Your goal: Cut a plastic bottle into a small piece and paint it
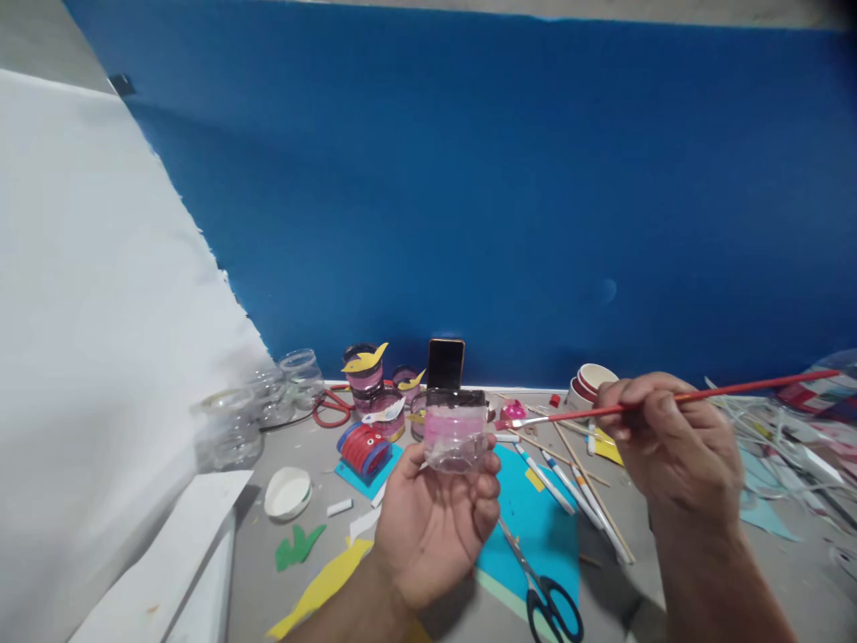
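My left hand holds up a clear plastic cup, its fingers round the lower part. The cup has a black band at the rim and a pink painted band beneath it. In my right hand is a red-handled paintbrush, gripped between thumb and fingers. Pink paint colours the brush tip, which points left and lies close to the cup's right side; whether it touches cannot be told. Just behind the brush tip sits a small mound of pink paint.
Painted cups with yellow paper fish stand behind, near a phone. Clear cups are at left. Scissors, blue paper, markers and a white lid lie on the table. A blue wall closes the back.
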{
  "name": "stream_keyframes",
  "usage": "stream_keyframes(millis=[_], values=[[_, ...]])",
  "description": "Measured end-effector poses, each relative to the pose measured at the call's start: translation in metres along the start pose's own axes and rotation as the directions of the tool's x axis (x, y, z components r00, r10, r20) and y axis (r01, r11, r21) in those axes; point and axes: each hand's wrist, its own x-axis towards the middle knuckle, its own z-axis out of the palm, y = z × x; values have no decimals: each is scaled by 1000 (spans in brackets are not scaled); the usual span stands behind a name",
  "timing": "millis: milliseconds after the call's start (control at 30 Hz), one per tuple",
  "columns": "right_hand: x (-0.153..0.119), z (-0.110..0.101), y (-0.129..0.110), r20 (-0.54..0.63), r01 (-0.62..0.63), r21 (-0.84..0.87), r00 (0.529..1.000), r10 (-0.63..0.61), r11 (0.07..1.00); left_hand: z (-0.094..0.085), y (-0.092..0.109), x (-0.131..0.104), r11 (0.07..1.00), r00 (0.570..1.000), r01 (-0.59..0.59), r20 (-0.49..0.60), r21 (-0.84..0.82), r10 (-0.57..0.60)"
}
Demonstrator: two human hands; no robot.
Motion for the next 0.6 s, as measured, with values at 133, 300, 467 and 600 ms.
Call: stream_keyframes(millis=[133, 300, 467, 600], values=[[5, -11, -5, -106, 20, 34, 994, -16, 999, 2, 3, 2, 987, 994, -92, -39, 135, 98], [7, -16, -14, -296, 93, -41, 950, -101, 995, 13, 5, 3, 926, 957, -222, -112, 306, 266], [5, -10, -23, -351, 20, -61, 936, -40, 998, 24, 8, -1, 888, 893, -294, -230, 355, 387], [-7, 5, -25, -267, 37, -83, 962, -58, 996, 26, 6, -3, 871, 832, -373, -299, 321, 467]])
